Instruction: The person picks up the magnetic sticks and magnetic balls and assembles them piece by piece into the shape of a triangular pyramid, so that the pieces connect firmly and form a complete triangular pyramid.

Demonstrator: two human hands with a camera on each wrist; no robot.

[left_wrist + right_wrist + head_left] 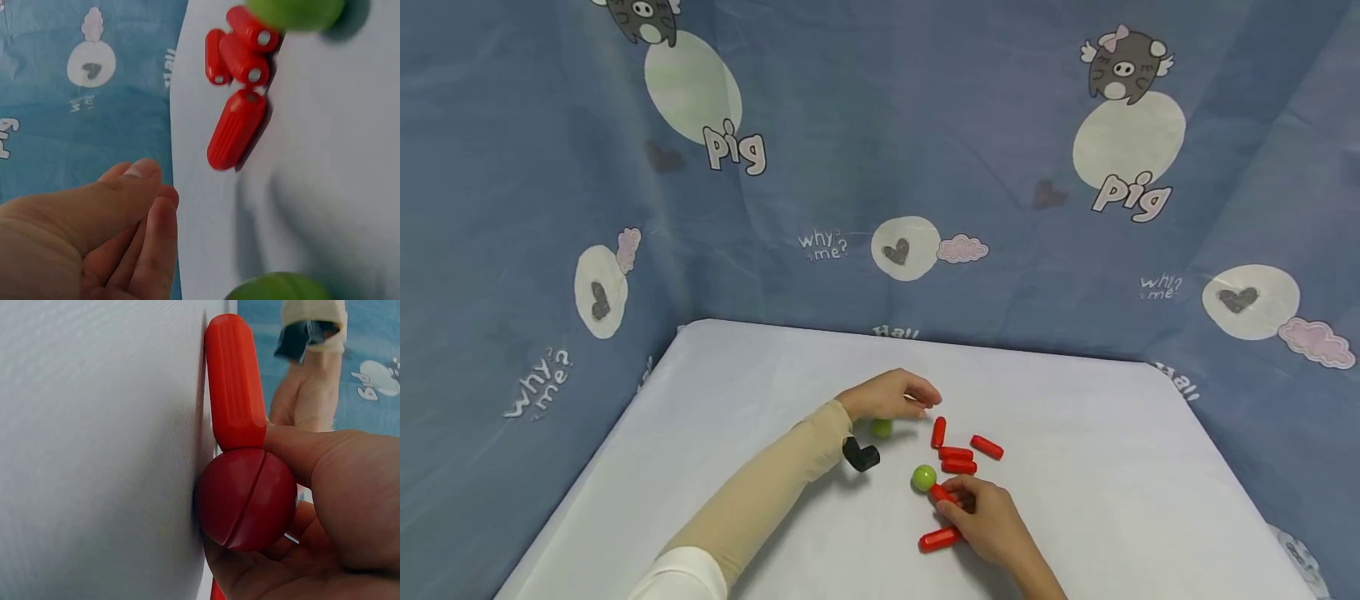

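Note:
My right hand (988, 521) pinches a red rod (942, 495) between thumb and forefinger, beside a green ball (924, 478). A second red rod (938, 540) lies left of the palm. In the right wrist view, a red ball (247, 499) sits against a red rod (236, 381) in front of the curled fingers; from the head the hand hides this ball. My left hand (891, 394), fingers loosely bent and holding nothing, hovers over another green ball (882, 428). Nearest to its fingertips is a red rod (939, 432).
More red rods lie close together, one (958, 467) against another (956, 454), with a third (987, 447) to the right. Silvery dots mark some rod ends in the left wrist view. A patterned blue cloth (820, 167) hangs behind the white table (1097, 467).

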